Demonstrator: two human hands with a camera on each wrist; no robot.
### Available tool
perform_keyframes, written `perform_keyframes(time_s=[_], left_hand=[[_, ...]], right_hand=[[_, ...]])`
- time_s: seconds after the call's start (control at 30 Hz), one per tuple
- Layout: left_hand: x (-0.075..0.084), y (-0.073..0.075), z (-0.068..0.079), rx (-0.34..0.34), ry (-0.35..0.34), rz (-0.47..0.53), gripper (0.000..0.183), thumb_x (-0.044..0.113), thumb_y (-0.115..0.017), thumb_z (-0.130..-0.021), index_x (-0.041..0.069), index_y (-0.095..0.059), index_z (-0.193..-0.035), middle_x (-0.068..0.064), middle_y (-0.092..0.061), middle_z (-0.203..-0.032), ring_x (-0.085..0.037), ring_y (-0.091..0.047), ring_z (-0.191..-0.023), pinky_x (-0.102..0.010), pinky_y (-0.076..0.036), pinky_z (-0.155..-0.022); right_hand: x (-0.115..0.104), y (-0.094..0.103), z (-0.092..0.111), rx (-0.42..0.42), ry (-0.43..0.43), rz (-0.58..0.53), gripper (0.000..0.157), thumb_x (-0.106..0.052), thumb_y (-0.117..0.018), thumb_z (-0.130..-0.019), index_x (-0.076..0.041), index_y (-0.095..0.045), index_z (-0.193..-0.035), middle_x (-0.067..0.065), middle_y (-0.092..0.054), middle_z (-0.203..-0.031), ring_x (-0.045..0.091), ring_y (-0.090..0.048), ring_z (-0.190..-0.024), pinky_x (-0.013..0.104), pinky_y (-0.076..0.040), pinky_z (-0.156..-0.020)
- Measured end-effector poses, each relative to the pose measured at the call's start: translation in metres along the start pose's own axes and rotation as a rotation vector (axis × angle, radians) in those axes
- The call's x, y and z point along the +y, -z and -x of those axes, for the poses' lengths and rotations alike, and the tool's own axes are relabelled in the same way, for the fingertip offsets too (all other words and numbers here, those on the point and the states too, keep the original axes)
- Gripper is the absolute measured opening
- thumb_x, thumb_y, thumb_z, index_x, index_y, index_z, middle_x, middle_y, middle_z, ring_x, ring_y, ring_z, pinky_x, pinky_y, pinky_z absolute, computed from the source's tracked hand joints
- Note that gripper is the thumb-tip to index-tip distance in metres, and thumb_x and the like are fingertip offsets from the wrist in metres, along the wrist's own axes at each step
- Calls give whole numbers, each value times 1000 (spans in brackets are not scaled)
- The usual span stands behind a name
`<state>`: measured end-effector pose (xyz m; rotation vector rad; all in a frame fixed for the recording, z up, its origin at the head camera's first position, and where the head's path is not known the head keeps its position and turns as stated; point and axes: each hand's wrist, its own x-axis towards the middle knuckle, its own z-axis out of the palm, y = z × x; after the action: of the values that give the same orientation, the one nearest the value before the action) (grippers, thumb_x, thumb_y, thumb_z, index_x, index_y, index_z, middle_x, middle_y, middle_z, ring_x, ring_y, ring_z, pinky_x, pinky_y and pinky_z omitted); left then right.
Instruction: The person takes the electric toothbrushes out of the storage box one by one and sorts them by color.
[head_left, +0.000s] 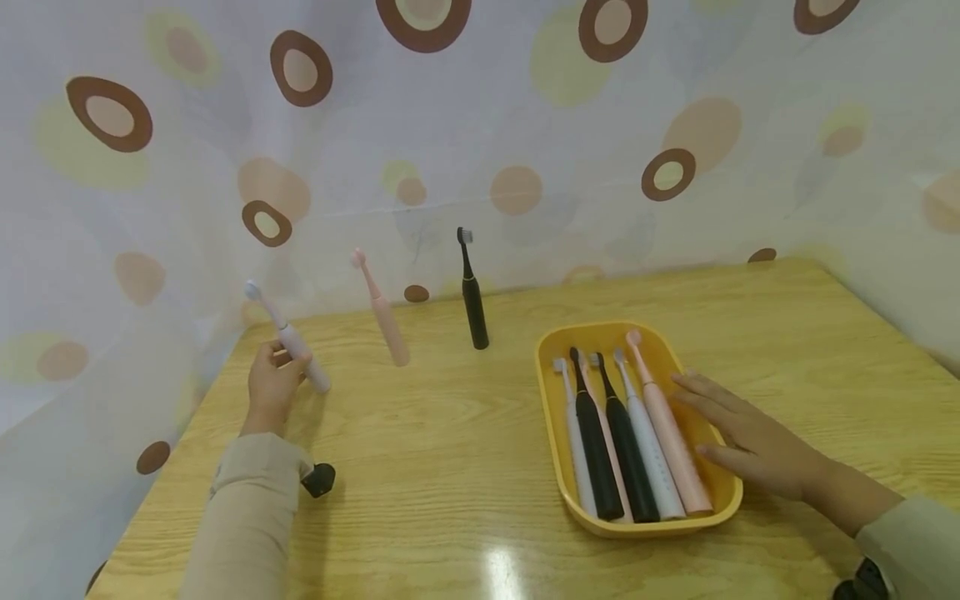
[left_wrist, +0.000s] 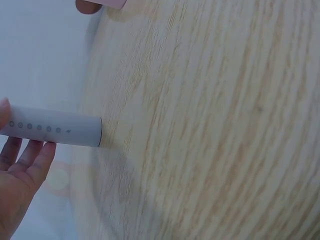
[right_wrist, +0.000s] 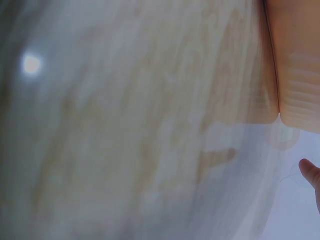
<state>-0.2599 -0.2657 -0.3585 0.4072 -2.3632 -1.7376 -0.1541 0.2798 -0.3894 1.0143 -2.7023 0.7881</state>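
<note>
My left hand (head_left: 275,383) pinches the handle of a white electric toothbrush (head_left: 303,354) between thumb and fingers at the table's left side. It stands upright, and in the left wrist view the base of the white handle (left_wrist: 65,127) is right at the wood. To its right stand a pink electric toothbrush (head_left: 388,329) and a black one (head_left: 474,312). My right hand (head_left: 757,437) has its fingers stretched out over the right rim of a yellow tray (head_left: 551,425). Only the thumb (right_wrist: 310,172) shows in the right wrist view.
Inside the tray several toothbrushes lie side by side: a black one (head_left: 596,446), a white one (head_left: 652,442) and a pink one (head_left: 675,442) among them. A patterned curtain (head_left: 480,125) hangs behind the wooden table (head_left: 435,467).
</note>
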Motion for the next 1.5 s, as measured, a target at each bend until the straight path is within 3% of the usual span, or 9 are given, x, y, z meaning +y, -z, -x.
perform_keyframes(time_s=[0.2,0.67,0.93,1.13,1.37,1.5], left_hand=[[1,0,0,1,-11,-28,48,11,-50,-87,0,-29,-128,-19,-37,-125,-29,-40,-111,-35,-39,-89],[2,5,4,-31,-4,-26,51,15,-52,-86,-3,-30,-128,-22,-37,-125,-31,-39,-112,-36,-39,-89],[7,6,7,-32,31,-17,57,18,-53,-85,0,-26,-132,-20,-34,-130,-31,-39,-113,-35,-37,-90],[8,5,10,-2,54,6,58,16,-54,-84,1,-25,-132,-18,-35,-129,-30,-40,-111,-34,-38,-90],[11,4,18,49,51,29,56,13,-54,-84,-1,-26,-131,-19,-34,-130,-31,-40,-111,-34,-38,-90],[12,2,23,92,49,28,53,15,-55,-84,-1,-30,-128,-17,-35,-127,-28,-41,-110,-32,-39,-88]], right_hand=[[-1,-1,0,6,4,5,59,-12,-55,-82,-6,-29,-134,11,-19,-140,15,-6,-129,16,-4,-98],[0,0,-1,13,29,2,59,-12,-55,-81,-5,-29,-134,12,-20,-139,18,-7,-129,23,-7,-101],[-2,0,-1,5,0,-10,60,-11,-55,-81,-6,-28,-134,11,-20,-140,18,-8,-129,28,-10,-101],[-2,0,-1,2,-12,-15,59,-11,-55,-81,-6,-29,-134,10,-20,-140,16,-7,-129,31,-12,-101],[-2,1,-2,-4,-23,-35,59,-11,-55,-82,-7,-28,-135,11,-19,-140,15,-6,-128,49,-18,-98],[-1,1,-1,-12,-34,-45,59,-12,-55,-82,-8,-28,-135,10,-18,-140,14,-6,-128,53,-18,-96]])
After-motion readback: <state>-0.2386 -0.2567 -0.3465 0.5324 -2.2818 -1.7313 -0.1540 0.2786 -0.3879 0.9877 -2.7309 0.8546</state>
